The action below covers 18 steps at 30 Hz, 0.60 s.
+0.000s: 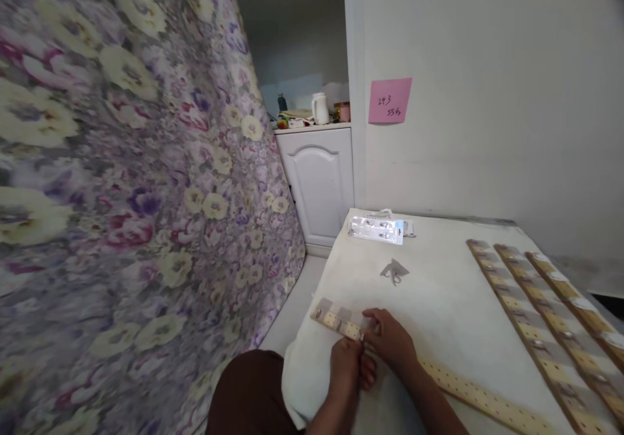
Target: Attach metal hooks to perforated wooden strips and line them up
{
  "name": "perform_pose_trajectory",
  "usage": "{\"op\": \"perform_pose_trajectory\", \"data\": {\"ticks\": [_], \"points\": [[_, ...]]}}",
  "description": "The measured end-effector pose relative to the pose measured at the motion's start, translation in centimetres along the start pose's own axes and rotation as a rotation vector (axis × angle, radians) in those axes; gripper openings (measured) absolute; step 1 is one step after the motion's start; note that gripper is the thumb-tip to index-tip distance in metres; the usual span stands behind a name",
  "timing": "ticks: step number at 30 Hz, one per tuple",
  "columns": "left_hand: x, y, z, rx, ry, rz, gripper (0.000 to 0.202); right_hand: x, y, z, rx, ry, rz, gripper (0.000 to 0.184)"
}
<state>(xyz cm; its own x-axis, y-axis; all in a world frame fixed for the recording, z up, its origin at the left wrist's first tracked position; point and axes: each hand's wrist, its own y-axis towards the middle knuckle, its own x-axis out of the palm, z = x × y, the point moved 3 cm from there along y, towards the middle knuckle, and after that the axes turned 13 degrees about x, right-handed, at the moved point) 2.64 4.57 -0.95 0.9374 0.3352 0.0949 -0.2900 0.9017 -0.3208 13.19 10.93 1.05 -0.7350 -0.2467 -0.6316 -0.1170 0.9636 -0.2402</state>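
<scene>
Both my hands meet at the near left edge of a white-covered table [439, 305], over a long perforated wooden strip [480, 399]. My left hand [347, 365] is closed in a pinch at the strip's edge. My right hand [390, 341] rests on top of the strip with its fingers curled down, pressing at the same spot. A small metal piece seems to sit between the fingertips, too small to name. The strip's left end [327, 316] carries small clips or hooks.
Three more perforated strips [541, 311] lie on the table's right side. A clear blister pack [377, 230] and loose metal clips [394, 270] lie farther back. A floral curtain [136, 181] hangs left; a pink note [389, 100] is on the wall; a white cabinet [319, 181] stands behind.
</scene>
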Motion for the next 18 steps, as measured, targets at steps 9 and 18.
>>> {"op": "perform_pose_trajectory", "data": {"ticks": [9, 18], "points": [[-0.2, 0.0, 0.9, 0.092, 0.020, 0.012, 0.023, -0.7, -0.4, -0.3, -0.099, 0.048, 0.080, 0.034], [-0.1, -0.7, 1.3, 0.198, 0.006, 0.026, 0.032, -4.6, -1.9, 5.4, -0.115, 0.065, 0.189, 0.024]]}}
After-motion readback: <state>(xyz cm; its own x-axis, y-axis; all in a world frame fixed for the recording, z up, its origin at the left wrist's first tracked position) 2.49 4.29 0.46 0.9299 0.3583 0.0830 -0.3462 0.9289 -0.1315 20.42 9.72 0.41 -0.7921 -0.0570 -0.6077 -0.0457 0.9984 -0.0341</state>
